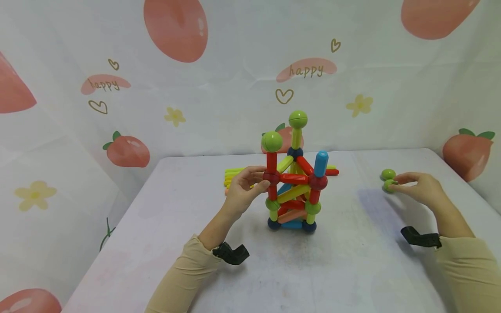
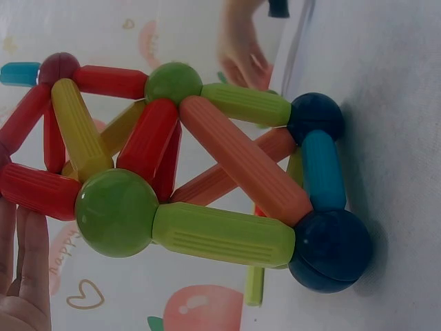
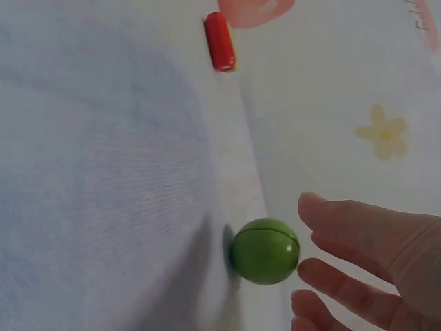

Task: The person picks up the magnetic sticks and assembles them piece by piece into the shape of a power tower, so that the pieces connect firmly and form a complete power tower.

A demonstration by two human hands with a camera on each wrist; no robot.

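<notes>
A tower of magnetic sticks and balls [image 1: 294,178] stands upright on the table, with dark blue balls at its base and two green balls on top. My left hand [image 1: 244,189] pinches the dark red ball [image 1: 271,177] at the tower's upper left corner between thumb and fingers. In the left wrist view, fingers [image 2: 31,255] show beside a red stick [image 2: 41,191]. Over at the right, my right hand [image 1: 422,189] is at the nearer green ball [image 1: 389,186]. The right wrist view shows its fingers spread beside a green ball [image 3: 266,252], not closed round it.
Behind the tower on the left lie several yellow sticks [image 1: 232,171]. A red stick [image 1: 332,172] lies behind it on the right. Another green ball [image 1: 388,174] sits just beyond the nearer one. A printed cloth [image 1: 219,100] hangs behind the white table [image 1: 188,195].
</notes>
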